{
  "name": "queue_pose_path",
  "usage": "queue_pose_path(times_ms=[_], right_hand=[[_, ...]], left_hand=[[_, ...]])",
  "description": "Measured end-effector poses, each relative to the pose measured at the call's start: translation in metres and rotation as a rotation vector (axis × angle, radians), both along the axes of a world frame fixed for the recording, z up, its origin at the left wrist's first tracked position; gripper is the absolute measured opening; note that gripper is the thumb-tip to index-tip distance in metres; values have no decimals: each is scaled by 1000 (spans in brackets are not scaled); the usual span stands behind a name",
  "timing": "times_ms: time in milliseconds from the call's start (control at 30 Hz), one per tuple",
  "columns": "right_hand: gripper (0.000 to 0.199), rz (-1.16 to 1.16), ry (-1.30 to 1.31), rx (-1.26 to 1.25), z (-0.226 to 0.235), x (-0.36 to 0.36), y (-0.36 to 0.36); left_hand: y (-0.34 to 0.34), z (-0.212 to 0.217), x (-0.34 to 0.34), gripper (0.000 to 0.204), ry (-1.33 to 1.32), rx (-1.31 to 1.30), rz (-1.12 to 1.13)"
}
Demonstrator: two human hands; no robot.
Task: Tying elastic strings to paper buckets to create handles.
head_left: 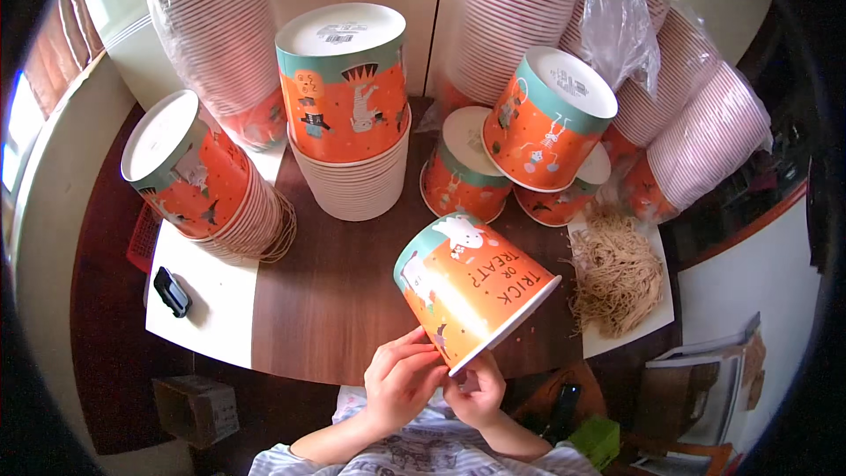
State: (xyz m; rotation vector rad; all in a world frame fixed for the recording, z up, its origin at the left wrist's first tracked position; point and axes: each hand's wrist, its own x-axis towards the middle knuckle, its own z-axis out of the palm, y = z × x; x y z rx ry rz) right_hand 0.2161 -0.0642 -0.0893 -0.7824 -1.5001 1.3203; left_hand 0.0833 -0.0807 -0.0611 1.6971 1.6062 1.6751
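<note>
An orange paper bucket with a teal band and Halloween pictures is tilted in front of me, its white rim toward the lower right. My left hand has its fingers closed at the bucket's near lower edge. Beside it, my right hand is closed at the rim's lower corner, its fingertips partly hidden by the bucket. Whether a cord is between my fingers, I cannot tell. Beyond the held bucket, three similar buckets stand upside down, one bucket resting on top of the other two.
A tall bucket stack stands at centre left, and a leaning stack with tan cords is left of it. Plastic-wrapped stacks line the back. A tan cord bundle lies right, a small black object left.
</note>
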Motion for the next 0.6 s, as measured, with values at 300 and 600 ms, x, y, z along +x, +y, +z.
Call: queue_pose_path(times_ms=[300, 600], right_hand=[[30, -140, -97, 141, -1, -4, 3], [30, -114, -24, 45, -2, -5, 2]], left_hand=[[0, 0, -1, 22, 18, -35, 33], [1, -4, -2, 19, 79, -16, 62]])
